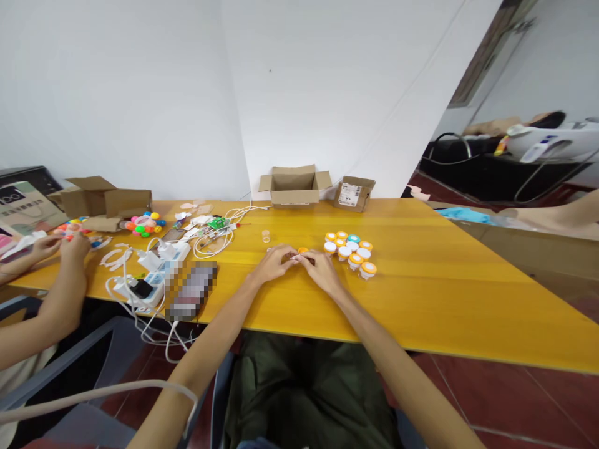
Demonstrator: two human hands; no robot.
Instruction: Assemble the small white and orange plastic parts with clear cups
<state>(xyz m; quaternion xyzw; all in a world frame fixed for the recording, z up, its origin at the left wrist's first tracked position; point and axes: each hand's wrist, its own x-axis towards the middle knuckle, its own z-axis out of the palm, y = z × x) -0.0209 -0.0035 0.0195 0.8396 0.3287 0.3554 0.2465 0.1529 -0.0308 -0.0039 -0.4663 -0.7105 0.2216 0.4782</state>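
Note:
My left hand (275, 263) and my right hand (321, 268) meet over the yellow table, fingertips pinched together on something small and pale that I cannot make out. Just beyond the fingertips lies an orange lid (303, 250), partly hidden by the fingers. A small clear cup (266, 236) stands behind my left hand. To the right of my right hand is a cluster of several small clear jars (354, 260) with white-topped lids, mostly orange-rimmed and one teal-rimmed.
An open cardboard box (294, 196) and a smaller carton (354, 193) stand against the wall. Left are a power strip (161, 274) with chargers, a phone (193, 292) and tangled white cables (215, 240). A co-worker's hands (72, 246) handle colourful pieces farther left.

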